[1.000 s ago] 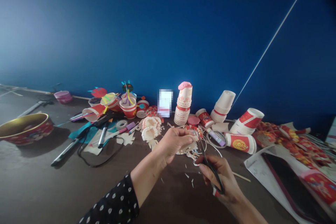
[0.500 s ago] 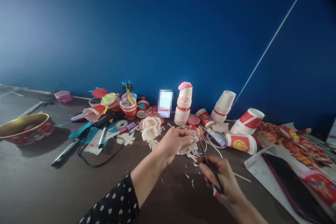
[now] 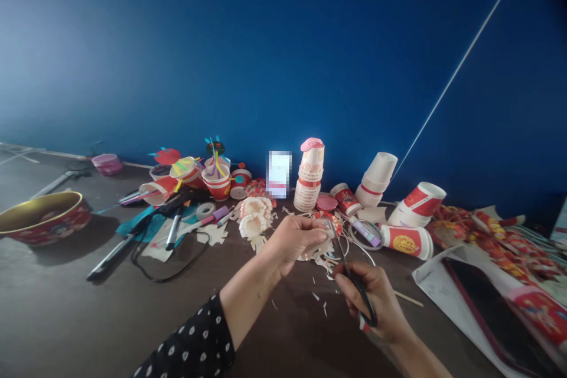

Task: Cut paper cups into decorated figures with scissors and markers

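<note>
Apparently a small cut is in hand: the left hand (image 3: 297,242) pinches a pale piece (image 3: 329,235) between thumb and fingers, over the middle of the tabletop (image 3: 186,325), at the tips of the scissors (image 3: 351,275). The right hand (image 3: 376,298) is wrapped round their handles, blades pointing far and slightly left; whether the blades are parted is too small to tell. Scraps (image 3: 319,258) lie around and below, with the cup stack (image 3: 309,194) beyond. Another snip would call for a steady pinch and fingertips clear of the blades.
</note>
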Tool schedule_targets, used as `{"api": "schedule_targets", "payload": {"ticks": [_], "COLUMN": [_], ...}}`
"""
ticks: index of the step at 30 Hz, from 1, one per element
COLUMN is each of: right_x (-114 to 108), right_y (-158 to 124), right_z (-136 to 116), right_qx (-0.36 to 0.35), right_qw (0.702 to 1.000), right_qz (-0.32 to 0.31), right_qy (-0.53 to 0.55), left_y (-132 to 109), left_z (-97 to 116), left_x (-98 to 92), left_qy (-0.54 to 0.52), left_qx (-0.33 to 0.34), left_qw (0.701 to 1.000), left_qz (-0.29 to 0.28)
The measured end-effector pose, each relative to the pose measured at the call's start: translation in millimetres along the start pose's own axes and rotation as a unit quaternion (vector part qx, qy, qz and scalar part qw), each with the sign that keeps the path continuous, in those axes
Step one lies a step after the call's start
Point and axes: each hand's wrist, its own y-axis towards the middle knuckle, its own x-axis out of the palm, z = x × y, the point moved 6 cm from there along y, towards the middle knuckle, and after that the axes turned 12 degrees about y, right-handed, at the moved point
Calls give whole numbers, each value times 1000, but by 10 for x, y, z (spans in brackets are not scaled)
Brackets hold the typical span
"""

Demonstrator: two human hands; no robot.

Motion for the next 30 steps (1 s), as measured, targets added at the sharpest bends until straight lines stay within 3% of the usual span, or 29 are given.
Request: {"api": "schedule_targets", "payload": {"ticks": [30], "right_x": [38], "right_y": [32], "right_z": [18], "right_qx": [7], "right_qw": [996], "right_qz": [13], "right_qy": [84], "left_y": [-40], "left_z": [87], "left_x": [-18], "left_qy": [-42], "left_qx": [35], "left_qw": [998], "left_qz": [-19]}}
